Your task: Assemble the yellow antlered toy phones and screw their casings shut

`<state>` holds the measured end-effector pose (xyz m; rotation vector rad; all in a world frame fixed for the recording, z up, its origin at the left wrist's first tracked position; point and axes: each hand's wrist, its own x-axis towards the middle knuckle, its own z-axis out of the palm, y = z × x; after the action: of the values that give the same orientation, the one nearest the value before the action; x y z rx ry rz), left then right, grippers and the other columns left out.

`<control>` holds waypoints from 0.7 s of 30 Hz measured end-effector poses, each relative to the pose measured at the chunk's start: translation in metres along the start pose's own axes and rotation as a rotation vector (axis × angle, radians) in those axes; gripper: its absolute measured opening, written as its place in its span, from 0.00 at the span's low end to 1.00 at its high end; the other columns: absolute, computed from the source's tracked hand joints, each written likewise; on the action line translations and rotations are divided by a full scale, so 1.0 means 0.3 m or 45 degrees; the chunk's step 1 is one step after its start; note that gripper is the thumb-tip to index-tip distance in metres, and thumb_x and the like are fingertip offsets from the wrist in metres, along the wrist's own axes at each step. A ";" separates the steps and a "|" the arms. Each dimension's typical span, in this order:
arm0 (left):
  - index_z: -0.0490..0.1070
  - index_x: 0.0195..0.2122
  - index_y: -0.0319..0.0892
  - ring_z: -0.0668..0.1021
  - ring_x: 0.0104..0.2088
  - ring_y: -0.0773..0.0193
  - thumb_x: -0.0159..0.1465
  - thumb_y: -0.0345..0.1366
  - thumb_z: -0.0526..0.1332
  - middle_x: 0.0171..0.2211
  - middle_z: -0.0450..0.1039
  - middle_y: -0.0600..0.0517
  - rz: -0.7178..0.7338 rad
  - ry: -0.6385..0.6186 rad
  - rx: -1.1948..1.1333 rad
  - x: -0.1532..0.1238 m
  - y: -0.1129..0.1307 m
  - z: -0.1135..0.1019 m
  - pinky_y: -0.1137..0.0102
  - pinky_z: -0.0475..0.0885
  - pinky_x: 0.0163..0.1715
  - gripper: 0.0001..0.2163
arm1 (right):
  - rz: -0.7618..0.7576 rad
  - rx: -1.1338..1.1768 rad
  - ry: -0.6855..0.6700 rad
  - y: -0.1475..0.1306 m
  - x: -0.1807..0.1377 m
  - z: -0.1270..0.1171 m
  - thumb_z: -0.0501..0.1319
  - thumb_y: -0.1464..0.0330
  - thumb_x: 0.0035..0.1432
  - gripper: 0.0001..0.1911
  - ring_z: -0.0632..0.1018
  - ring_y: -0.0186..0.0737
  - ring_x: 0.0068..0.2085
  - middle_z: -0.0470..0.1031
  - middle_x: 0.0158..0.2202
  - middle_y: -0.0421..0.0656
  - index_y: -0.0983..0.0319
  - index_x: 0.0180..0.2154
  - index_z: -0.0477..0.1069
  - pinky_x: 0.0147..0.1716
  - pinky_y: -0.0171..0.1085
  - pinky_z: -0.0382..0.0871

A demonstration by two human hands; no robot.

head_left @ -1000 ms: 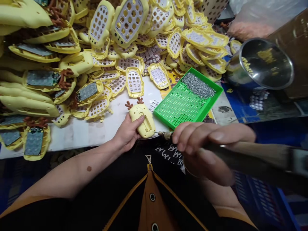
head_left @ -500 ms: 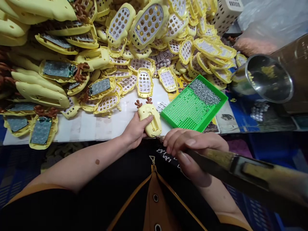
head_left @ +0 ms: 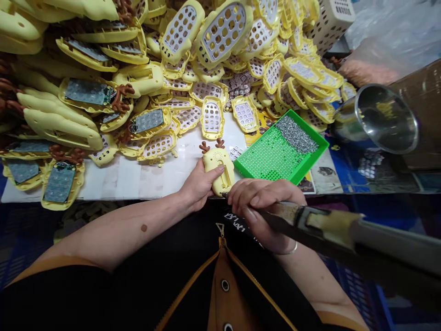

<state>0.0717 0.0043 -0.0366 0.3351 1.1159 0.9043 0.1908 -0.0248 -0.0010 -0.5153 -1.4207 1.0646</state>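
Observation:
My left hand (head_left: 198, 186) grips a small yellow toy phone shell with brown antlers (head_left: 219, 164), back side up, at the near edge of the white table top. My right hand (head_left: 263, 207) is wrapped round a long powered screwdriver (head_left: 330, 230) whose tip touches the lower end of the shell. Just right of the shell lies a green screw tray (head_left: 275, 156) with a heap of small silver screws (head_left: 296, 135) in its far corner.
A big pile of yellow phone shells (head_left: 213, 41), some with circuit boards, fills the back and left of the table. At the right a steel bowl (head_left: 379, 119) lies tilted. A white perforated basket (head_left: 332, 20) and a clear plastic bag (head_left: 389, 41) sit at the far right.
My right hand has brought the screwdriver tip leftward onto the shell's lower end. The left hand keeps hold of the shell. The view has shifted a little.

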 end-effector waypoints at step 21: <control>0.71 0.42 0.43 0.80 0.33 0.60 0.56 0.46 0.69 0.35 0.78 0.50 0.047 -0.204 -0.164 -0.047 0.060 -0.056 0.56 0.78 0.41 0.17 | -0.143 -0.287 0.690 -0.180 -0.064 -0.085 0.66 0.59 0.56 0.15 0.70 0.37 0.24 0.67 0.29 0.36 0.48 0.46 0.70 0.26 0.42 0.71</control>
<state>0.0467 0.0012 -0.0235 0.3174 0.9023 0.9601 0.2335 -0.0588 0.0300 -0.8078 -1.0723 0.6104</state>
